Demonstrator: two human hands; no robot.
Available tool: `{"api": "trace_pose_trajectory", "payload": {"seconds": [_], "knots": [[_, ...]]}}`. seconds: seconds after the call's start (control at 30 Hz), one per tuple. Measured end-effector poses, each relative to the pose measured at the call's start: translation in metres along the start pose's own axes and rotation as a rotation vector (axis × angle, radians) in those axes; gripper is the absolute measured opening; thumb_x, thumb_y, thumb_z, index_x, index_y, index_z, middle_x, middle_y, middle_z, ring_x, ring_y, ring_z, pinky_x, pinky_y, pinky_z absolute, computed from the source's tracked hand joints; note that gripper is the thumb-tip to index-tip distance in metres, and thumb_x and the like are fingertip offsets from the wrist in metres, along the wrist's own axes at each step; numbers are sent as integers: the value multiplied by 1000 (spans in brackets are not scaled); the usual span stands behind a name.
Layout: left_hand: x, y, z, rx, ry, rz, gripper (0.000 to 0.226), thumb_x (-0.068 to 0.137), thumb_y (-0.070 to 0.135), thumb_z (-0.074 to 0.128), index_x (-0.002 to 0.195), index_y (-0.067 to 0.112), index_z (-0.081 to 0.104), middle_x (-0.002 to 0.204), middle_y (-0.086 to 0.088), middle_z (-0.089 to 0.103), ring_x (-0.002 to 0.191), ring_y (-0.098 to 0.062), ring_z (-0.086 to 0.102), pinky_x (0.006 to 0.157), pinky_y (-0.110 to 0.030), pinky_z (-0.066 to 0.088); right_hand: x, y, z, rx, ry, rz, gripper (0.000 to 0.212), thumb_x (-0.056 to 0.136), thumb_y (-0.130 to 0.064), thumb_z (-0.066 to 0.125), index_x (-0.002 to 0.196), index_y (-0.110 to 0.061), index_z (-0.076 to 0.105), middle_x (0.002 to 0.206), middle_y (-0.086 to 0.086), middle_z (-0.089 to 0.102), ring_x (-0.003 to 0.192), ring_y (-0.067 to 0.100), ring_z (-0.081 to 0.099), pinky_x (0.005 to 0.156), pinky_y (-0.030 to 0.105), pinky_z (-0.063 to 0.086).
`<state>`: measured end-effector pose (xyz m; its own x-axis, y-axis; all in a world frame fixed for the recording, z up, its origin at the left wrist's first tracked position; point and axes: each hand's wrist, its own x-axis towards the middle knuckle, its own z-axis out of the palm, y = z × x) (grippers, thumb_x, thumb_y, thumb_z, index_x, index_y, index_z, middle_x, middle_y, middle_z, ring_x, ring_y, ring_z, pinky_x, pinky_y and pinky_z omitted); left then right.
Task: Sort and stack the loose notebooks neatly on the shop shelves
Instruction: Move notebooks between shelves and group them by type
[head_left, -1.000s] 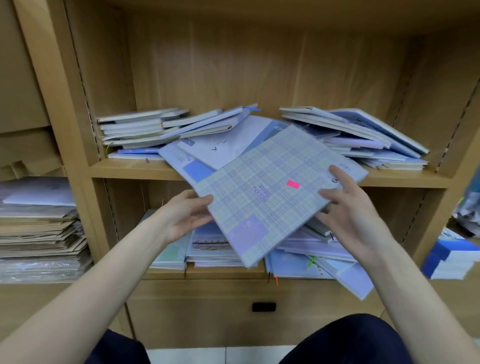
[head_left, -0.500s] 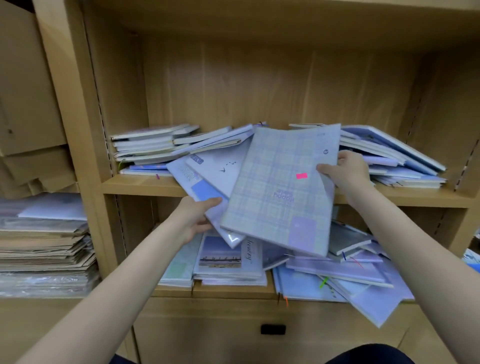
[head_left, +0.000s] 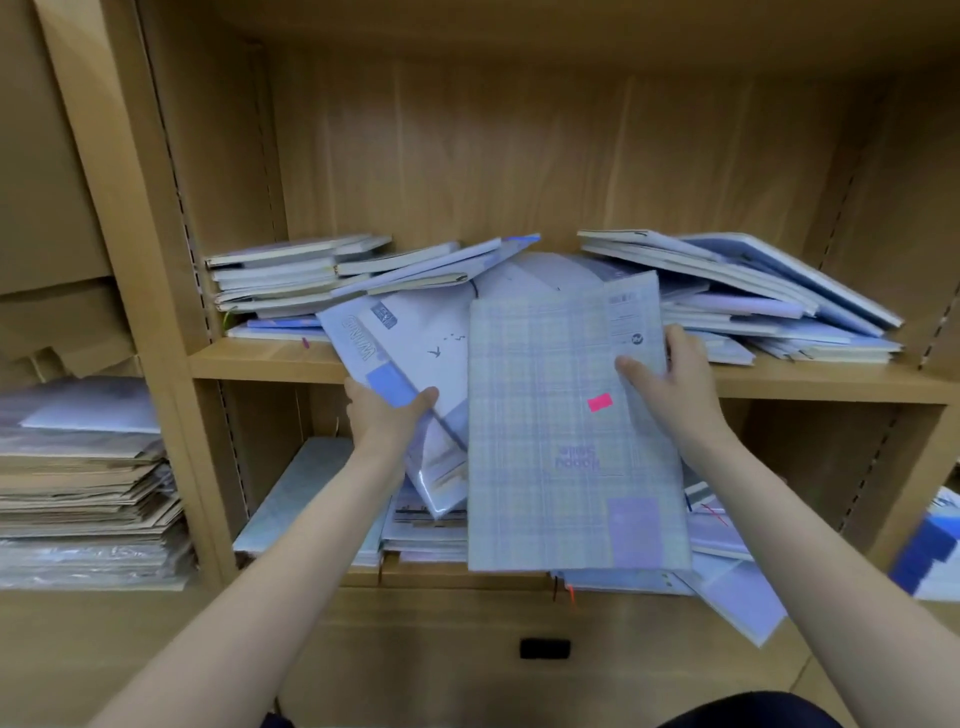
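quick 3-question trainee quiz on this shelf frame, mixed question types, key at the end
1. True or false: the right hand grips the plaid notebook at its right edge.
2. Which notebook does the left hand hold? A) the plaid one B) the white notebook printed with birds C) none
3. Fill in: the small sticker on the plaid cover is ____.

Key: 1 true; 2 B; 3 pink
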<state>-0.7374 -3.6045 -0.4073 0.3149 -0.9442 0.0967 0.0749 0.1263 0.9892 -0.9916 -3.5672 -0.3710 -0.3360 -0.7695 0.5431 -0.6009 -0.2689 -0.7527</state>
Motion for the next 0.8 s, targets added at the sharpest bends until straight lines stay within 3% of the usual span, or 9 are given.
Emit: {"api": "trace_pose_trajectory", "payload": {"seconds": [0.13, 0.27, 0.43, 0.5, 0.57, 0.63, 0.7, 0.8], "knots": [[-12, -15, -8, -46, -32, 93, 66, 79, 3, 72, 131, 14, 33, 123, -3, 51, 109, -17, 50, 91, -36, 44, 4, -2, 14, -109, -156, -44, 22, 84, -21, 65, 101, -13, 53, 113, 15, 55, 101, 30, 55, 83, 38, 46], [-20, -29, -17, -88, -60, 172, 68, 80, 1, 70, 133, 20, 31, 121, 4, 50, 112, -13, 49, 93, -34, 45, -2, 0, 29, -208, -235, -45, 22, 83, -20, 64, 95, -5, 54, 98, 14, 61, 92, 31, 56, 79, 43, 44], [-38, -41, -35, -114, -130, 254, 52, 81, 4, 67, 115, 32, 39, 96, 30, 55, 82, 21, 53, 66, -9, 46, -20, 6, 36, -50, -378, -85, 33, 72, -34, 68, 93, -12, 56, 99, 18, 59, 89, 33, 59, 79, 49, 49], [-42, -50, -50, -126, -147, 220, 58, 81, 5, 67, 124, 31, 38, 110, 24, 55, 93, 15, 56, 72, -11, 49, -31, 9, 44, -20, -428, -106, 31, 75, -32, 67, 91, -10, 53, 96, 19, 58, 87, 32, 58, 76, 43, 48], [-43, -55, -68, -102, -157, 162, 61, 84, 9, 64, 134, 30, 35, 125, 12, 54, 110, -3, 56, 88, -31, 51, -44, 12, 55, 45, -455, -93, 23, 83, -20, 67, 90, -6, 49, 90, 19, 60, 80, 29, 57, 68, 36, 44], [-43, -58, -90, -50, -179, 122, 53, 90, 13, 58, 134, 32, 36, 132, 7, 52, 118, -14, 53, 96, -46, 47, -59, 15, 65, 90, -471, -75, 26, 82, -23, 67, 87, -6, 47, 83, 18, 58, 72, 22, 53, 63, 33, 39], [-43, -59, -110, 5, -237, 52, 46, 92, 13, 54, 130, 35, 38, 128, 6, 56, 113, -18, 57, 92, -49, 49, -76, 18, 72, 144, -506, -59, 34, 77, -36, 64, 86, -8, 47, 81, 18, 57, 70, 20, 53, 63, 35, 40], [-45, -60, -135, 17, -320, -111, 36, 94, 8, 50, 119, 34, 46, 102, 4, 71, 87, -19, 70, 74, -45, 54, -96, 23, 83, 213, -579, -11, 32, 78, -37, 66, 88, -12, 50, 86, 15, 61, 75, 25, 60, 66, 42, 46]]}}
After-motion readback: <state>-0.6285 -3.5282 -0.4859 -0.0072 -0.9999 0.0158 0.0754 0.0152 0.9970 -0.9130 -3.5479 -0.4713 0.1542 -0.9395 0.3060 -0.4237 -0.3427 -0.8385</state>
